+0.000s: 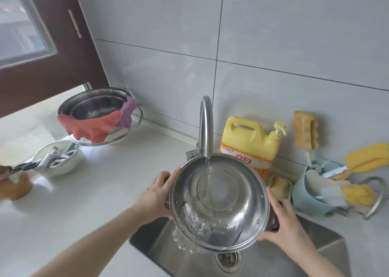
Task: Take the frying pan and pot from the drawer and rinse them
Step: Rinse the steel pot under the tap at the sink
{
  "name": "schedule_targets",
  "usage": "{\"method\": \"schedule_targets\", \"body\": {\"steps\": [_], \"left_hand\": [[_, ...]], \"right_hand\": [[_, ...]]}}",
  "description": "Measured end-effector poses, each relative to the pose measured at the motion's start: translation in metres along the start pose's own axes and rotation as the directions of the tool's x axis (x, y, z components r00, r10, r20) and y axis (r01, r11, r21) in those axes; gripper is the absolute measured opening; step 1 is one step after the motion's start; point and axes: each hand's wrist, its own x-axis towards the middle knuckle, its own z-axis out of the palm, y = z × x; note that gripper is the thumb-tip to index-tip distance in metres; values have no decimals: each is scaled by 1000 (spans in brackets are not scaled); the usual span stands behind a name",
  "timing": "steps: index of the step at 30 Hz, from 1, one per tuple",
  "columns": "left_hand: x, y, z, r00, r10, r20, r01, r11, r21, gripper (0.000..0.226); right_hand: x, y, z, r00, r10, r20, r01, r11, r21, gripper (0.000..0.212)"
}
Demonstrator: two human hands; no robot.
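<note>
The pot point(219, 203) is held tilted over the sink point(315, 247), under the tap point(205, 127); water runs into it and spills over its near edge; the left hand point(156, 194) grips the left handle with curled fingers, and the right hand point(283, 220) grips the right handle in the same way; behind the pot a yellow soap bottle point(250, 142) stands on the desk point(84, 203), its red label partly hidden and unreadable; far left, a steel bowl point(94, 106) carries coloured cloths point(94, 127).
</note>
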Motion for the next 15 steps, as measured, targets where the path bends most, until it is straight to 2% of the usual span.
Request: {"method": "schedule_targets", "body": {"steps": [4, 6, 7, 9, 10, 12, 15], "left_hand": [[-7, 17, 32, 965, 69, -252, -71, 997, 4, 146], [-5, 27, 42, 932, 120, -342, -126, 992, 4, 136], [-4, 31, 46, 909, 160, -385, -161, 986, 30, 129], [2, 39, 51, 868, 229, -441, -213, 973, 86, 124], [4, 43, 52, 853, 254, -457, -236, 967, 96, 122], [9, 53, 52, 817, 288, -499, -276, 956, 100, 110], [19, 68, 50, 759, 311, -572, -307, 946, 106, 95]], "right_hand": [[-27, 10, -11, 998, 17, -58, -27, 986, -164, 148], [-38, 15, -20, 987, 36, -154, -71, 970, -231, 152], [-43, 16, -26, 975, -8, -221, -53, 962, -268, 142], [-53, 18, -38, 943, -155, -295, 49, 940, -338, 88], [-54, 17, -43, 925, -192, -329, 62, 927, -369, 75], [-55, 16, -52, 924, -189, -332, 67, 936, -346, 72], [-55, 13, -64, 863, -303, -404, 135, 909, -393, 65]]}}
